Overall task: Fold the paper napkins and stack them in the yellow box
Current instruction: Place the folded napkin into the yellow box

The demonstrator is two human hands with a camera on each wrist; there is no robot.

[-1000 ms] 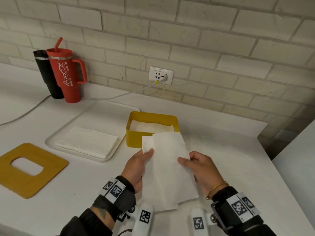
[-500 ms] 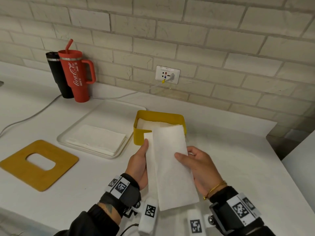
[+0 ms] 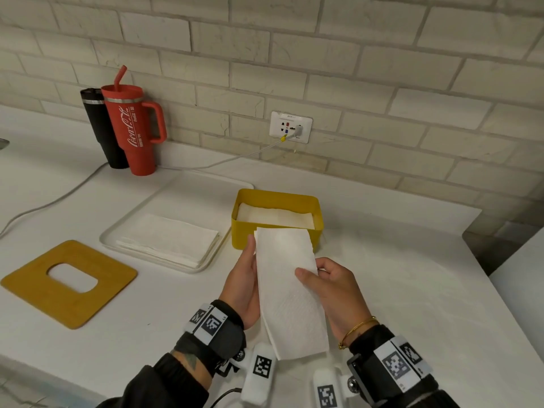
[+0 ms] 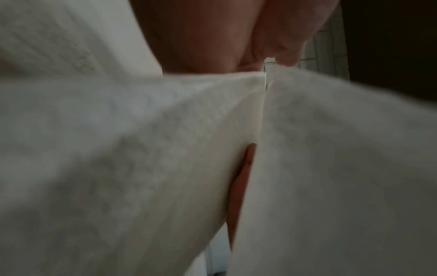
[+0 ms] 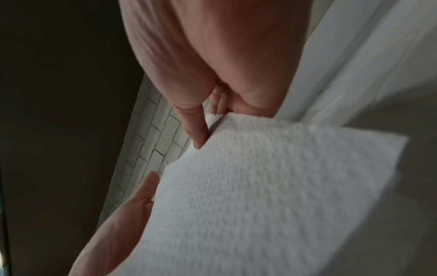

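A white paper napkin (image 3: pixel 290 293), folded into a long narrow strip, hangs in the air just in front of the yellow box (image 3: pixel 244 234). My left hand (image 3: pixel 245 282) lies along its left edge, thumb on top. My right hand (image 3: pixel 329 285) pinches its right edge between thumb and fingers. The right wrist view shows the napkin (image 5: pixel 260 186) close up, with my right hand's fingers (image 5: pixel 196 128) on it. In the left wrist view the napkin (image 4: pixel 165 158) fills the picture. White folded napkins (image 3: pixel 273 216) lie inside the box. A stack of flat napkins (image 3: pixel 170 238) rests on the white tray (image 3: pixel 188 189).
A yellow board with a cut-out (image 3: pixel 70 282) lies at the left. A red tumbler (image 3: pixel 134 128) and a black tumbler (image 3: pixel 100 125) stand by the brick wall. A cable (image 3: pixel 73 187) runs from the wall socket (image 3: pixel 290 126) across the counter. The counter ends at the right (image 3: pixel 477 278).
The two halves of the napkin have come together into one narrow strip. Both hands have kept hold of it and lifted it a little toward the box.
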